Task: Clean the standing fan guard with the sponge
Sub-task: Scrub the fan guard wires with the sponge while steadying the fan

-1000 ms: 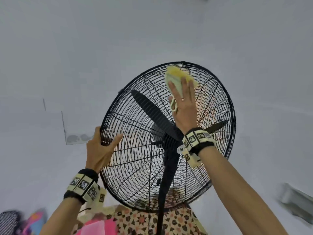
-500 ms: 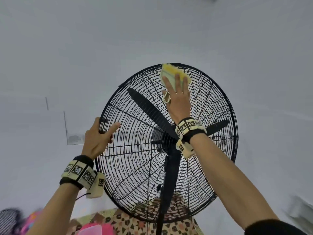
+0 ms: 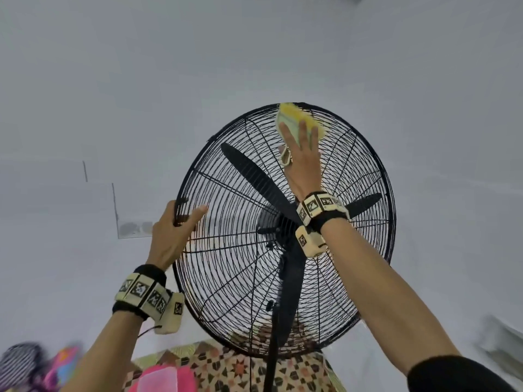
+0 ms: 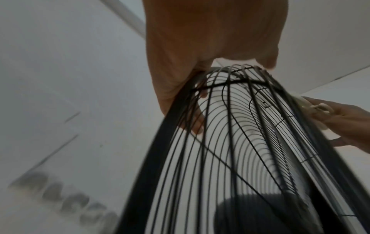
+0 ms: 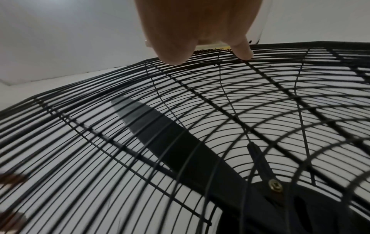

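White wall (image 3: 141,80) behind raised right hand (image 3: 302,168)

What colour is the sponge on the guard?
Yellow with a pale green layer; the sponge shows best in the head view.

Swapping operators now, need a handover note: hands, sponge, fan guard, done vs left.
Left hand: grips the left rim of the fan guard, steadying it.
Right hand: straight fingers press the yellow sponge flat against the guard's top edge.
Fan: blades still inside the guard.
Done: can't tell how much has been wiped; dark specks show on the wires by the sponge in the right wrist view.
Left: probably the rest of the guard; keep the left-hand hold.
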